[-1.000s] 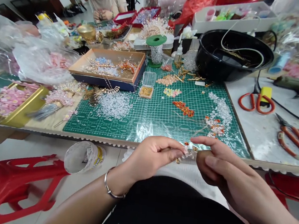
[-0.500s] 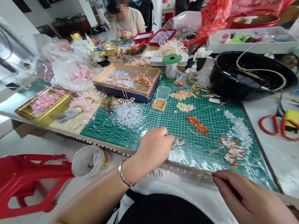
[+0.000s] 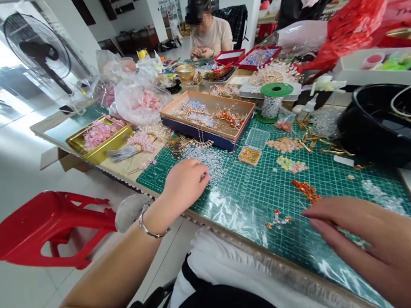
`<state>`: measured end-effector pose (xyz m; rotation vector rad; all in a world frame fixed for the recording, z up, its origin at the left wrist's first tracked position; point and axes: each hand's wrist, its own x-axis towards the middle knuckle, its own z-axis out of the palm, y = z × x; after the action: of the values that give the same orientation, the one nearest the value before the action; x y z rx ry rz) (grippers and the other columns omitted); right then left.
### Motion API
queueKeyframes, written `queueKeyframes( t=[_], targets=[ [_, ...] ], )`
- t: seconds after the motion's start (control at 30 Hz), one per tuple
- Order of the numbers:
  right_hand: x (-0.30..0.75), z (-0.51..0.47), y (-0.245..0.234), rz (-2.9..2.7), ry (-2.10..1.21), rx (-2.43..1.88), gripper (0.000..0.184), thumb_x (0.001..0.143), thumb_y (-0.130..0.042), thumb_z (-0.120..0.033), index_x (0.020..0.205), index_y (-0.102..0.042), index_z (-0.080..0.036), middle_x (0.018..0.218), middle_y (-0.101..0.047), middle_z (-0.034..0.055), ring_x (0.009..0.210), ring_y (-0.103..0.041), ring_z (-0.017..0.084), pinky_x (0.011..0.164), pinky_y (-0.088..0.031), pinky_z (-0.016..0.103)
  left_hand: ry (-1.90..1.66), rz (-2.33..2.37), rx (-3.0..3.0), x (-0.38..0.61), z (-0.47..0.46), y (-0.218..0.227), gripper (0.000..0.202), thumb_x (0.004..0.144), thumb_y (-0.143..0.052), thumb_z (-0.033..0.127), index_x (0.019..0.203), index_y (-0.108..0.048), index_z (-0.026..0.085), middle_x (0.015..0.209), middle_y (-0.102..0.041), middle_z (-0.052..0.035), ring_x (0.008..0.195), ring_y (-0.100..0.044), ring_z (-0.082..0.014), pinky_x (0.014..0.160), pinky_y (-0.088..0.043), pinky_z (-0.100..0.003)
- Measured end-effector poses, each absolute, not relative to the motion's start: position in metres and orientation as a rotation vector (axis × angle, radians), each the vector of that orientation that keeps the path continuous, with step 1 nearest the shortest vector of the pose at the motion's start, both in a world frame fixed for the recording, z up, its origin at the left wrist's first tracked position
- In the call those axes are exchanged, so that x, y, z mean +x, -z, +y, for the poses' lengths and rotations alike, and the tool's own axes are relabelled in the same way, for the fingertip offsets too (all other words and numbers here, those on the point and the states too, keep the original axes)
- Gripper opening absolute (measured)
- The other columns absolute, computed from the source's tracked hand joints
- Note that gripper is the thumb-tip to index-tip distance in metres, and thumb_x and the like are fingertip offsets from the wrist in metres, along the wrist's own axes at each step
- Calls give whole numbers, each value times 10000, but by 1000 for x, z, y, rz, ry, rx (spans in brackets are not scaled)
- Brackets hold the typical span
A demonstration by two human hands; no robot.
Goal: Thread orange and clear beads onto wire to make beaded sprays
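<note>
Although the left hand (image 3: pixel 183 188) curls over loose clear beads (image 3: pixel 202 163), its fingertips closed and any hold hidden, the right hand (image 3: pixel 374 237) extends flat, fingers together, nothing seen held. A beaded sprig (image 3: pixel 277 219) lies on the green cutting mat (image 3: pixel 335 183) between them, unobstructed; earlier it was pinched between both hands.
</note>
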<state>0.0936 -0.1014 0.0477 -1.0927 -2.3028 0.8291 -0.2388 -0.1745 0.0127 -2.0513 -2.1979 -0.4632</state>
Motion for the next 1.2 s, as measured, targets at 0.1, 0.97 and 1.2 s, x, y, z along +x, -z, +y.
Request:
queueKeyframes(
  t=[0.1,0.97,1.2],
  targets=[
    [45,-77,-50,-2787,-661,-839,355,959,-482,-492,955,-786,-309,1011,-794,87,865,-742,319,762,-546,499,458,-2212,-2085,-235,-170,-1,119,895,-642,199,865,-755,176,876,-685,-82,881,-637,-239,828,-523,-375],
    [-82,-18,-68,-2803,-922,-940,214,878,-613,-393,790,-750,-254,654,-718,-17,586,-652,154,581,-463,310,1302,-2257,-2062,-260,-146,-30,108,921,-642,199,958,-743,208,945,-782,-9,804,-668,-139,757,-498,-297],
    [-76,-19,-74,-2797,-1027,-1120,194,832,-664,-351,690,-743,-244,597,-700,-13,396,-535,113,468,-381,302,1346,-2143,-2130,-258,-154,-31,113,935,-639,176,955,-746,205,955,-786,-9,847,-692,-137,813,-520,-287]
  ],
)
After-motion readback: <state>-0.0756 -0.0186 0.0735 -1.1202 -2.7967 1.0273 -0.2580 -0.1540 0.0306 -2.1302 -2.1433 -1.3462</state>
